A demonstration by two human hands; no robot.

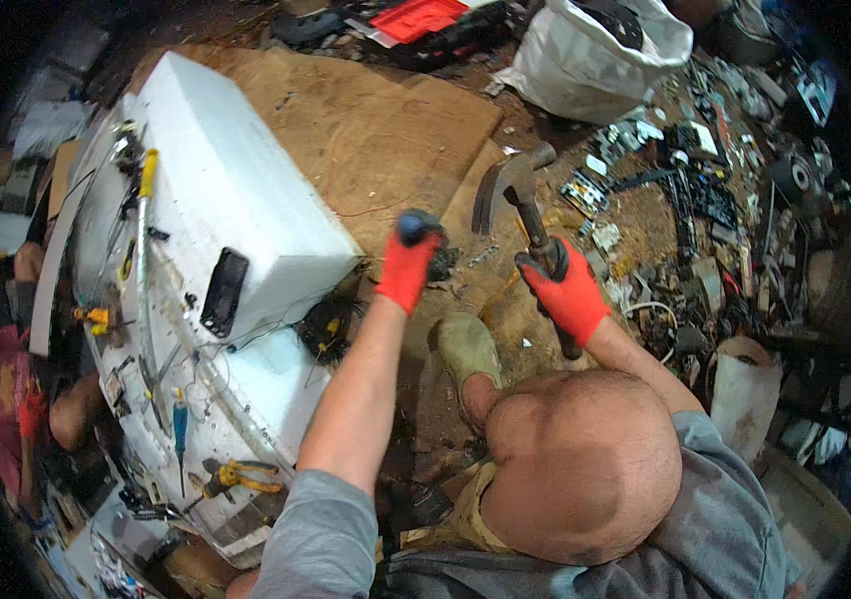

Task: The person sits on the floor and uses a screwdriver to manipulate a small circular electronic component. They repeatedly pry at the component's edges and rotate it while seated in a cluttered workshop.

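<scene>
Hammer in the right hand, left hand over the floor ahead of the knee

The fingers of the right hand point(567, 292), in a red glove, are wrapped firmly around the handle of a claw hammer point(531, 220). The hammer's head points to the far side, its claw curving to the left and its striking face to the right; the handle's butt comes out below the fist. To the left, and apart from the hammer, the left hand point(408, 265) wears a red glove too. It is blurred, with something dark at its fingers, so I cannot tell whether they are clamped on it or apart.

Just below and between the hands is a greenish shoe point(468, 351), with the person's bare knee point(580, 464) nearer. A brown sheet point(345, 130) covers the floor on the far side.

Left of the left hand is a large white block point(231, 170), with a black case point(225, 292) leaning at its near side. Nearer on the left lie a blue-handled screwdriver point(180, 429) and yellow-handled pliers point(241, 476).

On the right, mixed scrap point(690, 190) is strewn across the ground. A white sack point(585, 60) stands far right of centre, and a red tray point(417, 18) lies at the far edge. At far left, a co-worker's red-gloved hand point(31, 414) shows.
</scene>
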